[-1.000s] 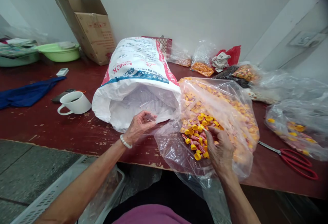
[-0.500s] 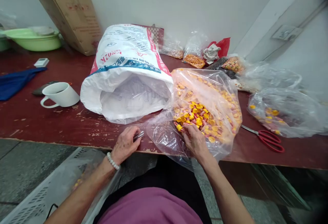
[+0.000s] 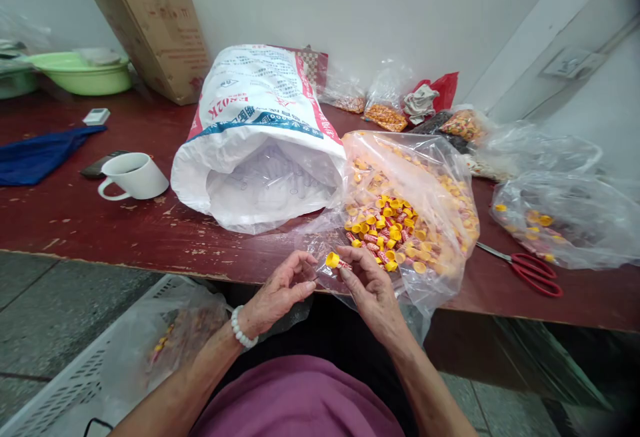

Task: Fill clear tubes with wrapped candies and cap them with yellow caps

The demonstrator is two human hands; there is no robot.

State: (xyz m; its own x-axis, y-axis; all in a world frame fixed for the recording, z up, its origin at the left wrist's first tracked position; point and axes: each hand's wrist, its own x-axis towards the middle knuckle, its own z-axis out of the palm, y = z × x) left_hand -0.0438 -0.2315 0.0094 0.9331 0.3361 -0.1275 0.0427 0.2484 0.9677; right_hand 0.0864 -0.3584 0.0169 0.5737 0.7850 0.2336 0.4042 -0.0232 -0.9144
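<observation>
My left hand (image 3: pixel 280 290), a white bead bracelet on its wrist, hovers at the table's front edge. Its fingers and thumb curl around a clear tube that is barely visible now. Close by on the right, my right hand (image 3: pixel 370 287) pinches a small piece with a yellow cap (image 3: pixel 332 260) and a red-and-white patterned stem. The cap's open end points toward my left hand. Behind my right hand lies an open clear plastic bag (image 3: pixel 450 224) full of the same yellow-capped pieces (image 3: pixel 385 224). A white printed sack (image 3: pixel 265 97) lies with its mouth toward me, clear tubes (image 3: pixel 295 177) inside.
Red-handled scissors (image 3: pixel 535 274) lie right of the bag, near another clear bag (image 3: pixel 575 224) with some yellow-capped pieces. A white mug (image 3: pixel 134 176) and blue cloth (image 3: pixel 45 154) are on the left. Below the table edge stands a white crate (image 3: pixel 85 357) with a plastic bag.
My right hand has lifted a yellow-capped piece out of the bag and moved left. My left hand has moved right toward it, and the view has shifted slightly.
</observation>
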